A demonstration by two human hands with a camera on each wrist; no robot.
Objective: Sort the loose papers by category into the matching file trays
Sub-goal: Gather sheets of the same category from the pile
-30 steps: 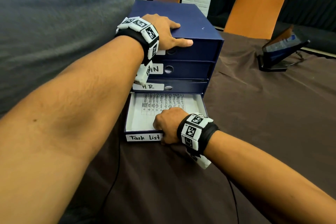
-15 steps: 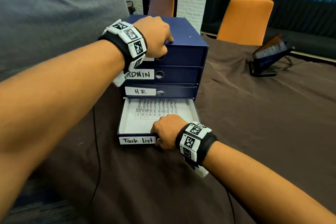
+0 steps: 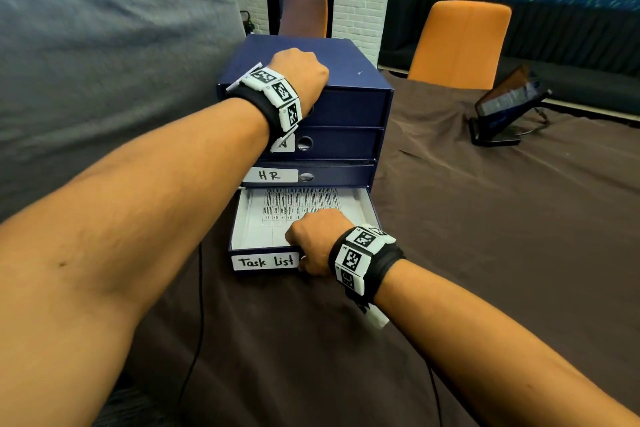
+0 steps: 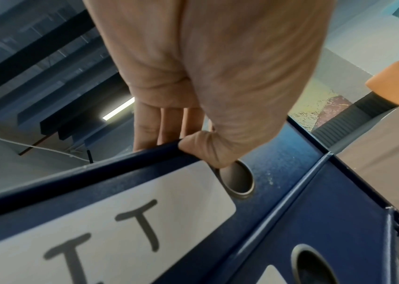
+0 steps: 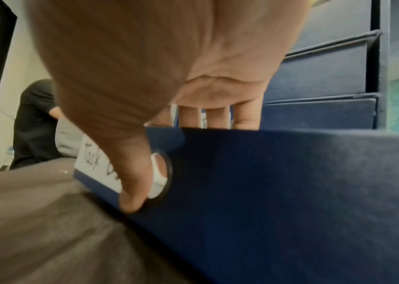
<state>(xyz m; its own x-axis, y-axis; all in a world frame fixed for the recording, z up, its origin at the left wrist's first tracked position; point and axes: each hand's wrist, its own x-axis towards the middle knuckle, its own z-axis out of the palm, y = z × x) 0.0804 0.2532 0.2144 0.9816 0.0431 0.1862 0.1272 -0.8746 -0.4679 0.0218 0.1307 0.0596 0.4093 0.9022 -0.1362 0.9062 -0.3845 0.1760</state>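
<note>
Blue drawer unit (image 3: 349,59) sits on the brown-clothed desk (image 3: 485,253); four drawers stacked, bottom one, "Task List" drawer (image 3: 265,262), pulled out toward the person; the others pushed in; HR drawer (image 3: 332,174) right above it, a partly hidden label on the next one up, IT drawer (image 4: 120,221) on top.

Printed sheet (image 3: 294,208) lies flat inside the open drawer, table text visible, so that paper looks filed; no loose papers visible on the desk in any view.

Likely reason for the stance: one hand braces the unit so it doesn't slide on the cloth while the other works the drawer; I'd guess the drawer is about to be pushed shut, can't confirm the direction.

Left hand (image 3: 299,74) on the top front edge of the unit; wrist view shows fingers (image 4: 145,124) hooked over the top and the thumb (image 4: 205,149) curled against the front lip by the finger hole (image 4: 237,178); firm clamp on the unit.

Right hand (image 3: 315,243) on the front panel of the "Task List" drawer; fingers (image 5: 218,117) curled over the rim into the drawer, thumb (image 5: 132,182) pressed on the face beside the pull hole (image 5: 160,173); pinching the panel.

Risk: a skewed push jams the drawer or catches the sheet's edge; a tablet on a stand (image 3: 505,107) is well clear to the right.
</note>
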